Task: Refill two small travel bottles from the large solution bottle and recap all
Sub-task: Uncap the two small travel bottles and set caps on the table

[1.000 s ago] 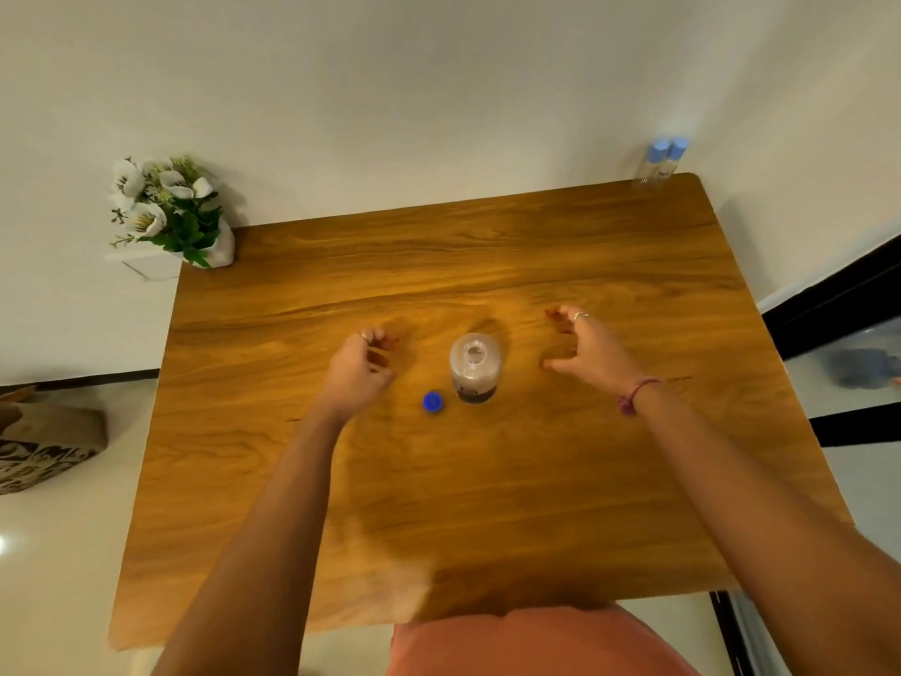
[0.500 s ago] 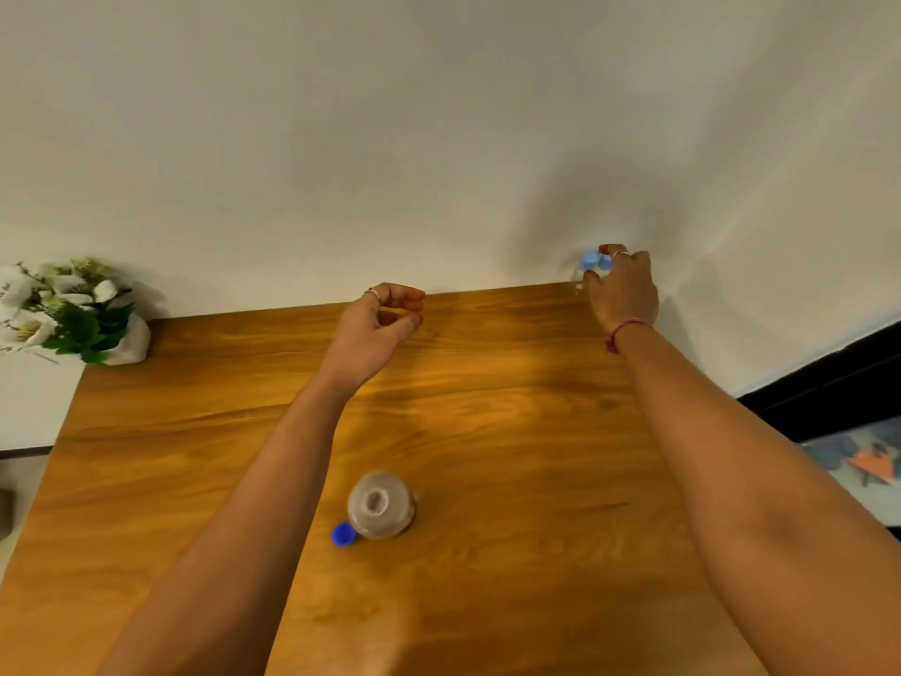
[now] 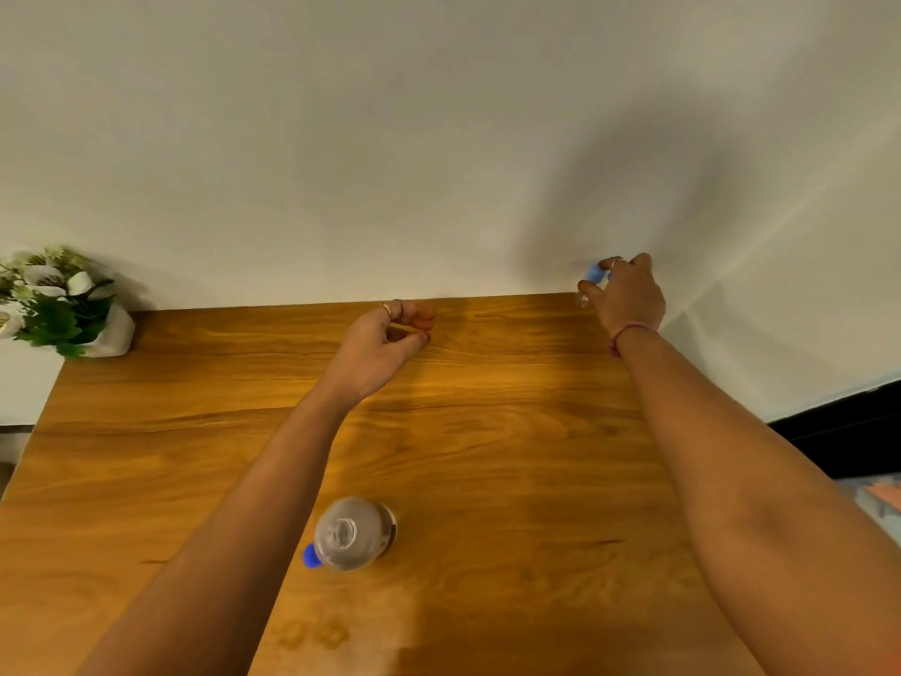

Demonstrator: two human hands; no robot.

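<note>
Pale wall [image 3: 439, 139] rises straight behind a wooden table [image 3: 487, 456], whose far edge meets it. At the table's far right corner stands a small travel bottle [image 3: 586, 285] with a light blue cap, clear-bodied and mostly hidden; whether a second one stands behind it cannot be told. The right hand [image 3: 629, 297] is wrapped around this bottle from the right, fingers curled over the cap and thumb low against the clear body. A ring sits on one finger and a reddish cord circles the wrist.

Well apart from there, toward the near middle of the table, the large solution bottle [image 3: 353, 533] stands upright, seen from above, its neck open and uncapped. Its blue cap [image 3: 309, 555] lies on the wood just beside the bottle's left side, touching or almost touching its base.

The left hand [image 3: 385, 346] hovers over the far edge of the table, near the middle, loosely curled with fingertips drawn in toward the thumb and nothing visible inside it; a ring shows on one finger. Both forearms stretch forward across the tabletop.

Beyond the far left corner, off the table on a white ledge, sits a white pot of green leaves and white flowers [image 3: 53, 304].
</note>
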